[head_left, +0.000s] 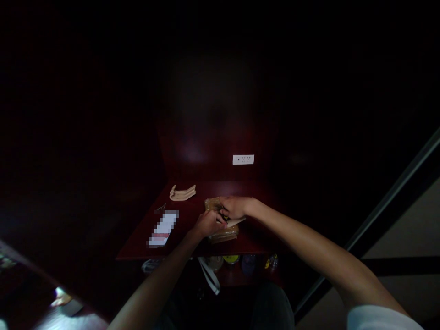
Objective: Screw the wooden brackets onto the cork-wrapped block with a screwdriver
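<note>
Strip [237, 223]: over packet [224, 235], right end jutting free
Packet: on table [187, 222], under both grips
Left grip [208, 223]: fingertips at strip's left end; cannot tell if clamped
Right grip [236, 207]: fingers just above strip; cannot tell if closed

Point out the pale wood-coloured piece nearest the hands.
The pale wood-coloured strip at the left hand and right hand, over the brown plastic-wrapped bundle; the curved pale pieces lie grouped farther left on the dark red table.

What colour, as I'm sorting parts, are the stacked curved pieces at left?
The stacked curved pieces are pale tan, showing best in the head view.
</note>
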Motion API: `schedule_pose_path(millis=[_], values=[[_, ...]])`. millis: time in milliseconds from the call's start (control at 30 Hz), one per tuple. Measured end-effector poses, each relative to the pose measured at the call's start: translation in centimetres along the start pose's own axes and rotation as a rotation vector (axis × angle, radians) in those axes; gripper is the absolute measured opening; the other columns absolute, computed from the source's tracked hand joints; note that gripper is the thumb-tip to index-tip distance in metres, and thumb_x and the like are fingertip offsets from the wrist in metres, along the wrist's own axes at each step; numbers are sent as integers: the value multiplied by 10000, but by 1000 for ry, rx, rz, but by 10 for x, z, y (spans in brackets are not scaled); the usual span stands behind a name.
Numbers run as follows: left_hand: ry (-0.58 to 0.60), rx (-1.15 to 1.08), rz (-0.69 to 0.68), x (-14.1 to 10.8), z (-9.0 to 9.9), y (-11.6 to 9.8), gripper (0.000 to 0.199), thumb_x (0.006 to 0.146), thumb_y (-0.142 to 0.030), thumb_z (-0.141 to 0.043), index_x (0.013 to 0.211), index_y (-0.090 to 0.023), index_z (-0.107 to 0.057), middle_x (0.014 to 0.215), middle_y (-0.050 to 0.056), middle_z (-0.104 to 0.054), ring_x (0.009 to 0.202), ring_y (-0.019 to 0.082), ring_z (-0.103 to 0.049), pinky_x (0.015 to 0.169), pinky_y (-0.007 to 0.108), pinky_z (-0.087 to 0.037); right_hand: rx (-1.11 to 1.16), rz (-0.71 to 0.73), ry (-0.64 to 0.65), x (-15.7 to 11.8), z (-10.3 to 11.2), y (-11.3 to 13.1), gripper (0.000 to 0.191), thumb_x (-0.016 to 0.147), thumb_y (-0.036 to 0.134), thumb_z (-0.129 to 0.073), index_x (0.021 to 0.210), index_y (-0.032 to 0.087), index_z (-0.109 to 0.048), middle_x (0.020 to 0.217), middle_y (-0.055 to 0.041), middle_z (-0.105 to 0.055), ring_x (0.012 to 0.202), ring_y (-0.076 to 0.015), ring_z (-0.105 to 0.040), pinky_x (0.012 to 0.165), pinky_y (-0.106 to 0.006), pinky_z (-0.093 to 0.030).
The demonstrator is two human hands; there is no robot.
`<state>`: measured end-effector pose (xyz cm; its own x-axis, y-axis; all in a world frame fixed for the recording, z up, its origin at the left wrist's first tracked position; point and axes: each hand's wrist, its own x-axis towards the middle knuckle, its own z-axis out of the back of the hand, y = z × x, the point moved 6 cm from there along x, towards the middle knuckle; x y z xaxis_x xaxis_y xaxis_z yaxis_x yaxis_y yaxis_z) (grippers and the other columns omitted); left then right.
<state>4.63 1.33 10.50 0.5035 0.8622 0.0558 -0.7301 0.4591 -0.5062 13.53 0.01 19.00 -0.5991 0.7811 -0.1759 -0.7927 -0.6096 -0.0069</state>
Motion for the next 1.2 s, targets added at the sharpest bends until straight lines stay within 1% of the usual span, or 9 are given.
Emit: schedule_pose_path(millis=[167, 267, 333, 433, 633, 767, 933, 1033, 1200], values=[[27, 14, -42, -1, 1, 1, 274, 734, -375, -613, 951, -267, -740, 1004, 11, -731, 934, 193, -651, 890, 258, -451, -10, 1, 12, -3, 1, -1, 357, 870, 298, -449, 1159, 95, -501, 1063, -184, -653, 899, -246, -648, 656, -272, -450], [32, -4, -58, -2, 1, 2, 282, 744, -377, -598, 962, -264, -737, 983, 9, -735, 913, 185, -654, 895, 257, -449, -16, 35, -3, -4, 3, 0, 300, 850, 242, -500, 1128, 133, -524, 1023, -145, -673, 853, -215, -653, 630, -242, -434], [28, -14, -77, -2, 2, 1, 282, 745, -390, -600, 957, -265, -737, 985, 6, -735, 922, 186, -652, 898, 255, -445, 1, 52, -4, -5, 3, 0, 261, 849, 242, -523, 1095, 156, -537, 988, -118, -684, 817, -198, -653, 603, -226, -419], [23, -25, -85, -3, 3, 0, 273, 743, -394, -609, 952, -268, -733, 999, -2, -732, 953, 187, -645, 910, 253, -435, 5, 69, -17, -4, 2, 1, 222, 865, 253, -510, 1063, 159, -548, 988, -116, -683, 821, -200, -651, 590, -225, -404], [15, -41, -96, -2, 2, 1, 247, 749, -353, -608, 949, -258, -718, 1000, -10, -730, 965, 175, -644, 902, 235, -434, -19, 36, -28, -5, 3, 2, 276, 893, 279, -440, 1114, 143, -533, 983, -139, -682, 818, -225, -656, 578, -255, -399], [-4, -19, -96, -2, 1, 3, 252, 737, -362, -625, 940, -240, -712, 1009, 8, -725, 968, 187, -642, 873, 241, -449, 25, 23, 9, -6, 5, 6, 279, 855, 279, -481, 1084, 130, -540, 982, -138, -683, 829, -228, -654, 595, -256, -416], [5, 0, -104, 0, 1, 3, 242, 739, -356, -629, 930, -232, -711, 976, 12, -732, 923, 182, -658, 797, 227, -471, 51, 56, -8, -7, 7, 7, 278, 839, 270, -507, 1080, 134, -538, 1002, -132, -682, 827, -211, -651, 603, -244, -424], [23, 19, -88, 1, 1, 3, 245, 746, -366, -625, 946, -255, -715, 969, -1, -736, 913, 178, -663, 812, 223, -466, 12, 56, -1, -7, 6, 4, 271, 872, 246, -473, 1105, 125, -541, 977, -139, -692, 822, -203, -656, 605, -238, -417], [21, 106, -42, 1, 4, 3, 278, 737, -399, -633, 981, -301, -721, 1038, -6, -723, 1008, 212, -636, 873, 255, -452, -45, 52, 20, -6, 4, 1, 327, 913, 329, -411, 1057, 102, -597, 952, -167, -697, 816, -232, -664, 605, -259, -419]])
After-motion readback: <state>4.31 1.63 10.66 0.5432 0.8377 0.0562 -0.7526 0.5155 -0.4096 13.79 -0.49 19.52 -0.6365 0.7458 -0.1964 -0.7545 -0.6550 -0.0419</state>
